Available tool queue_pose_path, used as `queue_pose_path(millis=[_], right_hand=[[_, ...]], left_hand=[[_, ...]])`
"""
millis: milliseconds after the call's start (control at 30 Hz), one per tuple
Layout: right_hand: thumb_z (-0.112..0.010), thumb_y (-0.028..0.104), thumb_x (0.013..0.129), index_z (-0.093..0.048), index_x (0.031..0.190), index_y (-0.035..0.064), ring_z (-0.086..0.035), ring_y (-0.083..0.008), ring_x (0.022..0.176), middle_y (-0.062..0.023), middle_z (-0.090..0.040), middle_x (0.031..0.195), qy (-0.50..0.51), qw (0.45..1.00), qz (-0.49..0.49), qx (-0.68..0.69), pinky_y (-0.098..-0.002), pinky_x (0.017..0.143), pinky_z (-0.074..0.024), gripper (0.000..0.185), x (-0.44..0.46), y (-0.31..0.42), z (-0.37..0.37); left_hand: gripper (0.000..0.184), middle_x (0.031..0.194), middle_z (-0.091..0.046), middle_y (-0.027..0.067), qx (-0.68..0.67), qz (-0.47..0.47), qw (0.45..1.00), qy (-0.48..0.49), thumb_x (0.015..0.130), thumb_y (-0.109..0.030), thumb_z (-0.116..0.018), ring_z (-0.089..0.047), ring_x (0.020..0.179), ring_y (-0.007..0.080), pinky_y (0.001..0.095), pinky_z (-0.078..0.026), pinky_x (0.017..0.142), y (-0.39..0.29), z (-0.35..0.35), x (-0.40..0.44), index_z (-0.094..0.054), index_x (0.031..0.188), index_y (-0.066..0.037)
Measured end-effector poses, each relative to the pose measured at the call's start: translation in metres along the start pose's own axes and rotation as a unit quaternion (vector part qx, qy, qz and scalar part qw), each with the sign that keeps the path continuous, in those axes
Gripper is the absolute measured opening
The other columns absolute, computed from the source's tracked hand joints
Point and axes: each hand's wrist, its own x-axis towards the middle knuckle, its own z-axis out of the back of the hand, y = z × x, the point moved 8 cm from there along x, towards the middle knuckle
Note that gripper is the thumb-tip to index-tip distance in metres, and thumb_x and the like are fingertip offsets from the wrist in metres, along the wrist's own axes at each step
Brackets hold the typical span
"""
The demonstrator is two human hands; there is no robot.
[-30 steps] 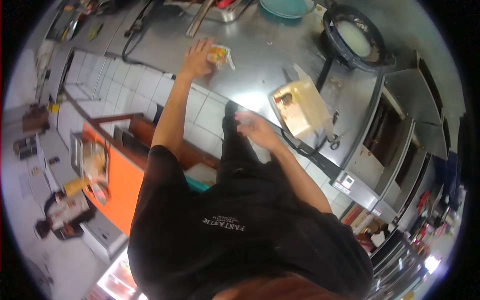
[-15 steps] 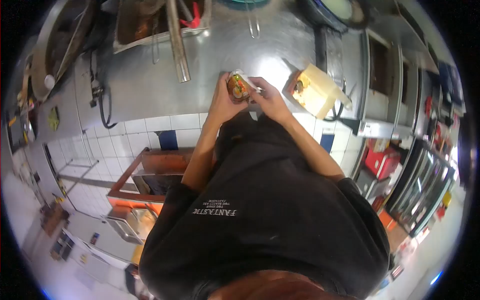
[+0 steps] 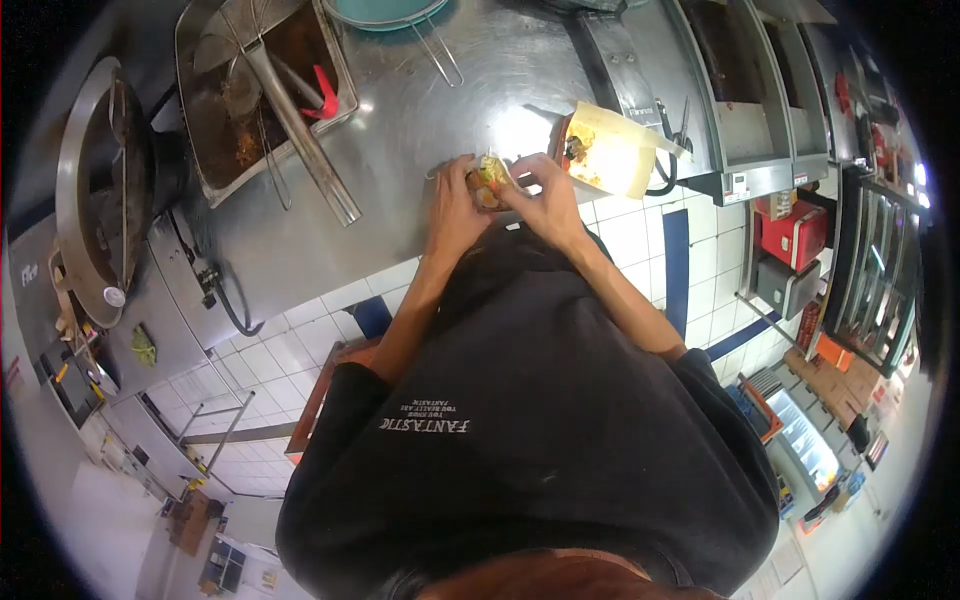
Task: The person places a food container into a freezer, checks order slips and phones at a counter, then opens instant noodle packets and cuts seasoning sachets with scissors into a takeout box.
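Observation:
A small packet-like item (image 3: pixel 487 186), coloured green, orange and brown, is held between my two hands just above the front edge of the steel counter (image 3: pixel 400 190). My left hand (image 3: pixel 457 215) wraps round its left side. On its right side, the thumb and fingers of my right hand (image 3: pixel 548 205) pinch at the upper edge. Whether the colours are print or food inside a clear wrapper, I cannot tell. To the right of my right hand, a pale yellow open container (image 3: pixel 625 150) lies on the counter with bits of food inside.
A metal tray (image 3: pixel 345 100) at upper left holds brown residue, a red-handled tool (image 3: pixel 322 95) and strainers; a long metal handle (image 3: pixel 305 140) sticks out over the counter. A teal sieve (image 3: pixel 440 12) sits at the back. A large round pan (image 3: pixel 75 200) is far left, fryer-like basins (image 3: pixel 735 130) right.
The view has turned and shifted, so the tray and sieve show more fully. Both hands still hold the item, and my right fingers have shifted at its upper edge.

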Motion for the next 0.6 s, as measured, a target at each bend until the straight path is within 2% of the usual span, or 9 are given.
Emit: queue_pose_path(millis=[133,233,333,400,433,467,533,567,600], right_hand=[[-0.085,0.019,0.082,-0.069,0.099,-0.0041,-0.073,-0.0288,0.088,-0.0175,-0.068,0.105,-0.012,0.997,-0.055,0.051,-0.0379,0.077,-0.0594,0.033,0.009,0.000,0.016],[-0.083,0.021,0.084,-0.069,0.100,-0.0032,-0.074,-0.0291,0.090,-0.0168,-0.069,0.100,0.010,0.997,-0.047,0.058,-0.0389,0.077,-0.0590,0.032,0.022,0.007,0.023],[-0.079,0.023,0.086,-0.066,0.102,-0.0014,-0.072,-0.0335,0.089,-0.0178,-0.067,0.094,0.042,0.998,-0.023,-0.039,-0.0409,0.076,-0.0574,0.032,0.024,0.023,0.024],[-0.075,0.024,0.087,-0.062,0.105,0.0008,-0.068,-0.0386,0.087,-0.0193,-0.063,0.092,-0.009,0.986,0.125,-0.111,-0.0438,0.075,-0.0548,0.032,0.032,0.057,0.034],[-0.073,0.022,0.088,-0.058,0.104,0.0016,-0.064,-0.0418,0.087,-0.0190,-0.060,0.092,-0.033,0.976,0.182,-0.117,-0.0464,0.076,-0.0520,0.030,0.037,0.073,0.042],[-0.073,0.022,0.088,-0.058,0.104,0.0016,-0.064,-0.0418,0.087,-0.0190,-0.060,0.092,-0.043,0.975,0.182,-0.120,-0.0464,0.076,-0.0520,0.030,0.042,0.081,0.048],[-0.071,0.015,0.091,-0.057,0.109,0.0006,-0.062,-0.0375,0.083,-0.0192,-0.058,0.093,-0.080,0.978,0.180,-0.074,-0.0416,0.074,-0.0506,0.027,0.062,0.095,0.069],[-0.069,0.013,0.092,-0.056,0.107,-0.0004,-0.063,-0.0306,0.082,-0.0174,-0.060,0.092,-0.113,0.970,0.201,-0.077,-0.0394,0.074,-0.0510,0.024,0.071,0.108,0.081],[-0.069,0.013,0.092,-0.056,0.107,-0.0004,-0.063,-0.0306,0.082,-0.0174,-0.060,0.092,-0.119,0.968,0.206,-0.078,-0.0394,0.074,-0.0510,0.024,0.086,0.111,0.091]], left_hand=[[0.095,0.137,-0.057,0.0247,0.042,0.039,0.998,0.031,0.067,-0.013,-0.095,-0.055,0.127,0.0460,0.0531,-0.048,0.105,0.001,-0.013,0.009,-0.042,0.145,-0.003],[0.098,0.135,-0.057,0.0267,-0.026,0.100,0.994,0.023,0.070,-0.014,-0.095,-0.057,0.125,0.0478,0.0536,-0.050,0.103,0.011,-0.015,0.014,-0.037,0.148,-0.001],[0.093,0.136,-0.054,0.0280,-0.062,0.087,0.994,-0.011,0.075,-0.021,-0.094,-0.057,0.126,0.0482,0.0535,-0.049,0.103,-0.002,-0.016,0.020,-0.040,0.147,0.001],[0.088,0.137,-0.053,0.0288,-0.121,0.057,0.990,-0.051,0.081,-0.027,-0.089,-0.057,0.126,0.0470,0.0536,-0.048,0.102,-0.010,-0.017,0.041,-0.038,0.148,0.001],[0.087,0.137,-0.053,0.0285,-0.080,0.043,0.995,-0.031,0.085,-0.031,-0.085,-0.058,0.126,0.0459,0.0532,-0.048,0.102,-0.011,-0.022,0.053,-0.035,0.149,0.001],[0.087,0.137,-0.053,0.0285,-0.082,0.035,0.996,-0.027,0.085,-0.031,-0.085,-0.058,0.126,0.0459,0.0532,-0.048,0.102,-0.010,-0.024,0.062,-0.035,0.149,0.001],[0.097,0.138,-0.054,0.0287,-0.015,-0.021,0.999,-0.036,0.078,-0.020,-0.090,-0.059,0.126,0.0430,0.0501,-0.049,0.104,-0.027,-0.023,0.087,-0.029,0.151,0.004],[0.101,0.138,-0.055,0.0287,0.008,-0.040,0.998,-0.040,0.076,-0.016,-0.091,-0.060,0.126,0.0420,0.0490,-0.049,0.104,-0.036,-0.023,0.099,-0.027,0.151,0.005],[0.101,0.138,-0.055,0.0296,-0.069,-0.019,0.995,-0.064,0.075,-0.015,-0.091,-0.059,0.127,0.0442,0.0502,-0.048,0.105,-0.045,-0.016,0.113,-0.028,0.151,0.005]])
